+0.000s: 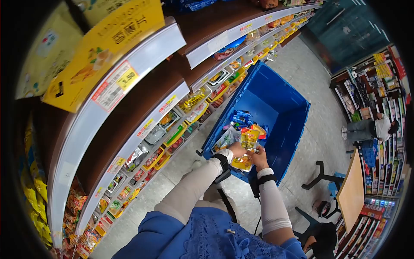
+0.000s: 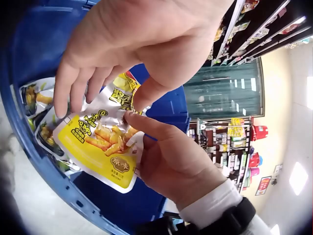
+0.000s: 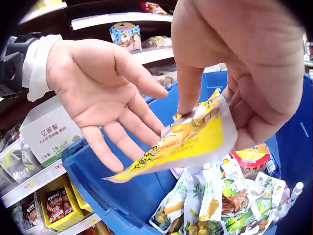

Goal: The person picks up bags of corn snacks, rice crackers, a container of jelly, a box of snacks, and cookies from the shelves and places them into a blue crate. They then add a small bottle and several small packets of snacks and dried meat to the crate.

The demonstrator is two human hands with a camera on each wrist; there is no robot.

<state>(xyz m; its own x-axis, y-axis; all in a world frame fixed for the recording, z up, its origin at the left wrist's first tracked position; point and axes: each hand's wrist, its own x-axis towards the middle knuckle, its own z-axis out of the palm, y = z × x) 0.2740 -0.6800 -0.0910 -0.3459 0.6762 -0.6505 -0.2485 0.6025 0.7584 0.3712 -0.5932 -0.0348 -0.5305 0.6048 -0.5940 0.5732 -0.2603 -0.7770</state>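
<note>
A yellow and silver snack packet (image 1: 242,163) (image 2: 90,154) (image 3: 200,144) is held over the blue crate (image 1: 276,110) near its closest end. My right hand (image 1: 260,159) (image 2: 171,159) (image 3: 244,63) pinches the packet's edge between thumb and fingers. The left hand (image 1: 236,150) (image 2: 142,39) (image 3: 102,88) is spread beside it with its fingers straight, their tips at the packet's edge. Below, inside the crate, lie white and green food packets (image 3: 203,200), a red-rimmed tub (image 3: 252,159) and blue packages (image 1: 242,116).
Stocked shelves (image 1: 166,108) with price labels and yellow trays run along the left. A white carton (image 3: 49,134) sits on one shelf. To the right are a wooden tabletop (image 1: 351,190), a person (image 1: 366,129) by more shelves, and another person's dark-haired head (image 1: 325,239) at lower right.
</note>
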